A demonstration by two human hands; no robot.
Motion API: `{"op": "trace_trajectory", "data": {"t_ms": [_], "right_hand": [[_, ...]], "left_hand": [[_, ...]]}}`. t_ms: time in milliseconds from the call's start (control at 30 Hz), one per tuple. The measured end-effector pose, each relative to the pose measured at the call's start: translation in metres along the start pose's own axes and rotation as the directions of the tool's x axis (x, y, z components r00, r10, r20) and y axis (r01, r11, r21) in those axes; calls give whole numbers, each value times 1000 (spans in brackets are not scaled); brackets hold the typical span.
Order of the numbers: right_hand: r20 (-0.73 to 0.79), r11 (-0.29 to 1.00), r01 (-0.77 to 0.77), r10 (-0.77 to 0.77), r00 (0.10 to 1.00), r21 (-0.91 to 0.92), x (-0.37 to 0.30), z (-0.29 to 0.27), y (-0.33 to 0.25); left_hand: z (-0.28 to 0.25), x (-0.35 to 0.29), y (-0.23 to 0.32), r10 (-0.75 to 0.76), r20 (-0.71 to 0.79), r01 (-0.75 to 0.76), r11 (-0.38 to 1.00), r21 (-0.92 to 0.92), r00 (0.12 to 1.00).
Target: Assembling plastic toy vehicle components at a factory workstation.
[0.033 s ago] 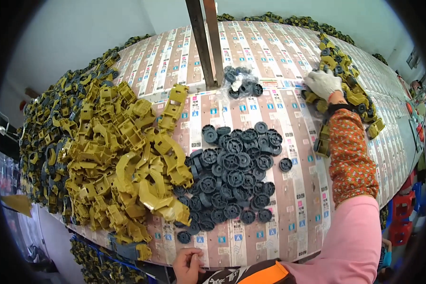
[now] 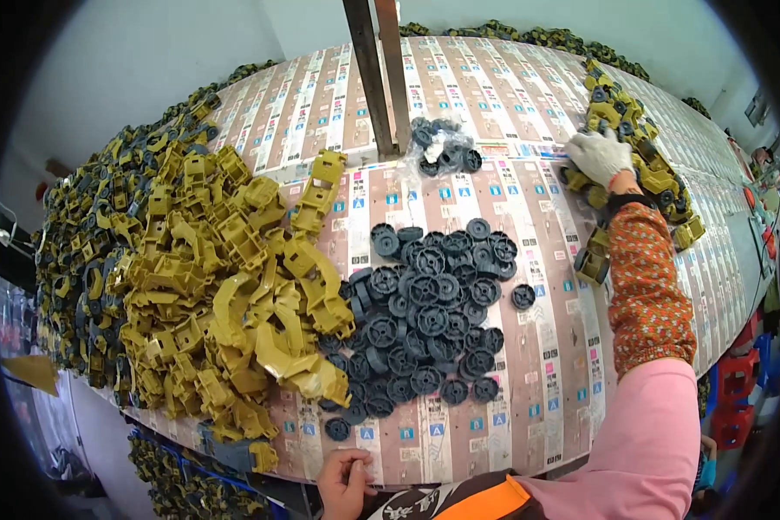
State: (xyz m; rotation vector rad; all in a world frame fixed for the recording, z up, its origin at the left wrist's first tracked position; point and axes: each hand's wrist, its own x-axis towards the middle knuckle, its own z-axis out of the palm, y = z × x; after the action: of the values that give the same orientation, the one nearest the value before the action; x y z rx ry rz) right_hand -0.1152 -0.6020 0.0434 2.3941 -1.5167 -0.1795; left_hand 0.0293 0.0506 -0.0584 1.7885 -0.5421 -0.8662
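Note:
My right hand, in a white glove, reaches out to a row of yellow toy vehicles with dark wheels. Its fingers are spread over the near-left side of the row, touching it; some fingertips are lost among the pieces. At the table's front edge, my bare left hand rests with its fingers curled in and nothing visible in them. Between the hands lies a heap of dark grey plastic wheels, with one single wheel apart on its right. Yellow vehicle bodies are piled on the left.
More vehicles with wheels cover the table's far left. A clear plastic bag with wheels lies beside a metal post. Red plastic stools stand beyond the right edge. Patterned sheeting covers the table.
My right hand has shifted slightly to the right over the toy vehicles. My left hand stays at the table edge.

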Motion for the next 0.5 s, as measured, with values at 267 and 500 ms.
{"op": "trace_trajectory", "data": {"t_ms": [267,500], "right_hand": [[-35,995,3,-6,999,-95,-79,22,76],[-470,918,392,-372,801,-58,-154,-10,27]], "left_hand": [[-3,-2,0,-91,47,96,988,-121,995],[-3,3,-6,-30,69,39,991,-126,997]]}}
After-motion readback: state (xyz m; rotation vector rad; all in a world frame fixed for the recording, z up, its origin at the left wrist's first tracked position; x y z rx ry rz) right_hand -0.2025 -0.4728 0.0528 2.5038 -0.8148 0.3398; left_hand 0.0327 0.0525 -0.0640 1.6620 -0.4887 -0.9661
